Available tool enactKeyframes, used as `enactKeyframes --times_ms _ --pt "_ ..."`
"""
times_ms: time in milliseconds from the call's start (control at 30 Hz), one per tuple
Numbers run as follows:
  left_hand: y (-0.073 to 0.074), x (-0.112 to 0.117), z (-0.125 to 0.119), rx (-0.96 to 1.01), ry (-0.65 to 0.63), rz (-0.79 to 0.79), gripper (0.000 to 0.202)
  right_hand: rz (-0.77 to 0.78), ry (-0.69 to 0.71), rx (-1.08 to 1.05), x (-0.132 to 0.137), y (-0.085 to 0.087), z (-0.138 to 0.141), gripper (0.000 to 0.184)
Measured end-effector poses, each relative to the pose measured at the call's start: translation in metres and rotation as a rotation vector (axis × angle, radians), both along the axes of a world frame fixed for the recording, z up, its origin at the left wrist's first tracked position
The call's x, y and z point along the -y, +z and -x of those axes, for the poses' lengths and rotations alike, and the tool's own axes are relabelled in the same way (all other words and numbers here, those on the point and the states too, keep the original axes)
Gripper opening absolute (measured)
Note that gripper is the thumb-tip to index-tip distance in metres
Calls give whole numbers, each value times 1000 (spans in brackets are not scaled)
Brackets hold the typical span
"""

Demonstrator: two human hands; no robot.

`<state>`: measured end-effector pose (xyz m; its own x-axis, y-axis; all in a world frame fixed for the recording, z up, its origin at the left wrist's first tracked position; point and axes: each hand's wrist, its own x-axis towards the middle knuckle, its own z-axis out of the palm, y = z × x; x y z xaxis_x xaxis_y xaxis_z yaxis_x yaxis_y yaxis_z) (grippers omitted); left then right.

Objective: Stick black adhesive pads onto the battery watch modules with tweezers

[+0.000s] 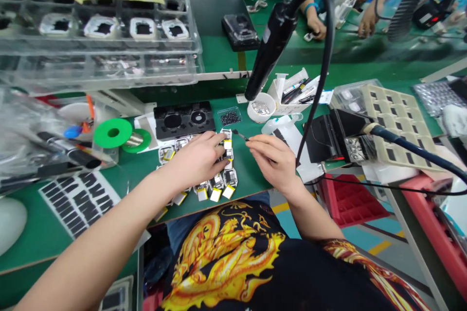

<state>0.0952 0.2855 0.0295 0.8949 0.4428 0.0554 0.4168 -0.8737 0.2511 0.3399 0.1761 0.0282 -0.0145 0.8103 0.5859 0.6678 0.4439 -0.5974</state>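
My left hand [199, 160] lies over a cluster of several small silver parts with yellow tabs [219, 187] on the green bench mat [251, 175]. Its fingers reach forward and press on one part near the top of the cluster. My right hand [273, 158] is closed in a pinch on a thin dark tool [240, 134]. The tool's tip points left at the part [227, 144] under my left fingertips. Some of the parts are hidden under my left palm.
A black electric screwdriver [272, 48] hangs above the bench on a cable. Behind the parts sit a black fixture [184, 120], green tape rolls [113, 132], a screw dish [229, 117] and a white cup [260, 108]. Clear trays [98, 29] stand left. Other people's hands [315, 26] work across the bench.
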Motion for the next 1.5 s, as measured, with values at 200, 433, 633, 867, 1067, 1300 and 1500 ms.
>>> enactKeyframes --times_ms 200,433,633,867,1067,1300,1500 --pt "3 6 3 63 7 27 31 -32 -16 -79 9 5 5 34" --pt "-8 9 8 182 66 102 28 -26 -26 -204 5 4 20 25" --pt "-3 5 6 233 123 111 31 21 -56 -580 0 2 27 16" --pt "12 39 35 399 189 0 34 246 105 -869 -1 13 25 6" --pt "29 141 88 747 317 372 17 369 203 -849 -3 17 68 14" --pt "-48 235 121 1296 1052 1517 30 536 412 -696 -2 11 155 12" --pt "-111 239 166 1680 1458 1530 32 718 519 -595 -14 3 200 8"
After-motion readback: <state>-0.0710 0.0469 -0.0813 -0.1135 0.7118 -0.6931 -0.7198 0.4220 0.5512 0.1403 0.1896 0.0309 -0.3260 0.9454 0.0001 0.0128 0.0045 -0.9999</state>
